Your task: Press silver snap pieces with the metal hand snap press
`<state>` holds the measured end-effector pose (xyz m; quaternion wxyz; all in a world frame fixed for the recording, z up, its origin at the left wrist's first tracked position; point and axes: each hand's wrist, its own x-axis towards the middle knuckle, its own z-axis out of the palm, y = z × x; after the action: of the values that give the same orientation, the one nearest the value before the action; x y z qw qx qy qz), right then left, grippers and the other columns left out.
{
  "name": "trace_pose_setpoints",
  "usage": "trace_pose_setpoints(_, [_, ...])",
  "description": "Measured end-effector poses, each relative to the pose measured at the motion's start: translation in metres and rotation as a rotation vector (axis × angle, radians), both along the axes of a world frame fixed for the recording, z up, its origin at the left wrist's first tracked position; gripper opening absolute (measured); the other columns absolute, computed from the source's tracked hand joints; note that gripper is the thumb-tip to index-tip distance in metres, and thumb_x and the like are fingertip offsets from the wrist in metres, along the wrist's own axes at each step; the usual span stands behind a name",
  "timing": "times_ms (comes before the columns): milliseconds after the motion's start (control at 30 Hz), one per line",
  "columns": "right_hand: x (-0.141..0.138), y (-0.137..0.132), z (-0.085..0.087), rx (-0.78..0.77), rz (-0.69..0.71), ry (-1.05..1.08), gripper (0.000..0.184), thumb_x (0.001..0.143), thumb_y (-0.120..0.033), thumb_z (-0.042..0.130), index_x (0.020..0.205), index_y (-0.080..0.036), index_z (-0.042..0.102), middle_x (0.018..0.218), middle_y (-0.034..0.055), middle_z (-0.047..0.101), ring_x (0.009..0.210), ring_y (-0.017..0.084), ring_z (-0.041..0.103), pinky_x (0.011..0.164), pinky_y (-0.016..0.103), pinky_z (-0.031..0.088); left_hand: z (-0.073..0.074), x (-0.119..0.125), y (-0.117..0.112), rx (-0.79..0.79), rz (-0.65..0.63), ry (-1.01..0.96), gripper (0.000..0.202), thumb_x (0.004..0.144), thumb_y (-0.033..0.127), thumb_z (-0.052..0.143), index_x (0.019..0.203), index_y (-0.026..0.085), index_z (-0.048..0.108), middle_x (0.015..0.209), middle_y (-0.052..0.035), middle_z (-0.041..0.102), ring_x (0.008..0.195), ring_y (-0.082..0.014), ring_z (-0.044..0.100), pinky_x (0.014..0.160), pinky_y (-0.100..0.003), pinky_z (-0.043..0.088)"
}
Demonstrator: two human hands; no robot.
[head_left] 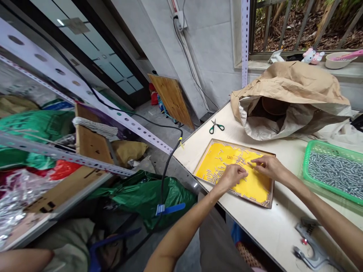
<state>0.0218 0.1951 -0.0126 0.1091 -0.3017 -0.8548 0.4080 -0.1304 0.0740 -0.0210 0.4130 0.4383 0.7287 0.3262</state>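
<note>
A shallow cardboard tray (pixel 272 189) with a yellow lining lies on the pale table. Loose small metal pins (pixel 217 174) are scattered over its left and upper parts, and more lie along its edges. My left hand (pixel 233 176) is over the middle of the tray with thumb and fingers pinched; what is between them is too small to make out. Just to the right, my right hand (pixel 267 166) reaches over the tray's right edge, its fingertips closed on what looks like a small metal pin. The two hands are apart.
A green basket (pixel 305 166) full of metal screw-like pieces stands at the right. Green-handled scissors (pixel 216 126) lie behind the tray. A large brown paper bag (pixel 306 83) sits at the back, and a metal clamp-like tool (pixel 314 245) lies at the front. A black cable (pixel 164 177) hangs left of the table.
</note>
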Motion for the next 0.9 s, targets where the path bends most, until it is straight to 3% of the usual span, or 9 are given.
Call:
trace_pose_setpoints(100, [-0.006,-0.004,0.001,0.190,0.018,-0.130,0.027,0.085,-0.015,0.050,0.101,-0.020,0.071,0.104,0.0099,0.066,0.096,0.021,0.060,0.084,0.031,0.045,-0.008,-0.001,-0.002,0.096,-0.018,0.287,0.003,0.074,0.015,0.069,0.071,0.015,0.068,0.067,-0.0022,0.066,0.069,-0.0168,0.064,0.072,-0.028,0.051])
trace_pose_setpoints(200, [-0.019,-0.012,-0.006,0.214,0.021,-0.199,0.019,0.087,-0.016,0.050,0.088,-0.019,0.069,0.098,0.0112,0.065,0.098,0.023,0.059,0.082,0.031,0.045,-0.012,0.002,0.001,0.168,0.079,0.330,0.011,0.082,0.014,0.061,0.079,0.016,0.071,0.082,-0.0065,0.071,0.081,-0.0194,0.066,0.081,-0.031,0.052])
trace_pose_setpoints(267, [-0.025,-0.015,-0.012,0.169,-0.018,-0.182,0.018,0.085,-0.014,0.049,0.082,-0.018,0.066,0.092,0.0111,0.065,0.091,0.023,0.060,0.078,0.032,0.045,-0.012,0.004,0.004,0.164,0.158,0.223,0.016,0.085,0.015,0.057,0.090,0.016,0.072,0.081,-0.0058,0.071,0.075,-0.0177,0.067,0.075,-0.030,0.053])
trace_pose_setpoints(433, [-0.025,-0.016,-0.022,-0.047,-0.055,-0.024,0.018,0.087,-0.027,0.049,0.088,-0.017,0.064,0.078,0.0043,0.067,0.071,0.017,0.062,0.066,0.028,0.048,-0.012,0.013,0.005,0.050,0.205,-0.294,0.028,0.090,0.023,0.053,0.111,0.010,0.066,0.050,0.0050,0.055,0.042,-0.0102,0.053,0.047,-0.021,0.047])
trace_pose_setpoints(567, [-0.016,-0.024,-0.025,-0.193,-0.048,0.091,0.030,0.085,-0.044,0.049,0.082,-0.017,0.062,0.069,0.0024,0.066,0.063,0.016,0.060,0.058,0.027,0.048,-0.016,0.026,-0.007,0.151,0.267,-0.282,0.015,0.084,0.022,0.060,0.091,0.012,0.068,0.059,0.0031,0.060,0.041,-0.0064,0.052,0.043,-0.017,0.045])
trace_pose_setpoints(700, [-0.009,-0.031,-0.025,-0.203,-0.064,0.110,0.023,0.075,-0.041,0.054,0.073,-0.019,0.062,0.066,0.0000,0.064,0.061,0.015,0.056,0.057,0.027,0.045,-0.017,0.028,-0.018,0.144,0.254,-0.149,0.015,0.081,0.027,0.066,0.072,0.014,0.063,0.051,0.0053,0.054,0.037,-0.0053,0.047,0.037,-0.015,0.038])
trace_pose_setpoints(900, [-0.010,-0.033,-0.018,-0.169,-0.079,0.006,0.016,0.072,-0.030,0.051,0.071,-0.020,0.063,0.063,-0.0017,0.062,0.059,0.014,0.056,0.055,0.025,0.043,-0.010,0.009,-0.015,-0.080,0.117,-0.463,0.038,0.080,0.048,0.065,0.063,0.014,0.056,0.041,0.0050,0.050,0.033,-0.0062,0.045,0.036,-0.016,0.036])
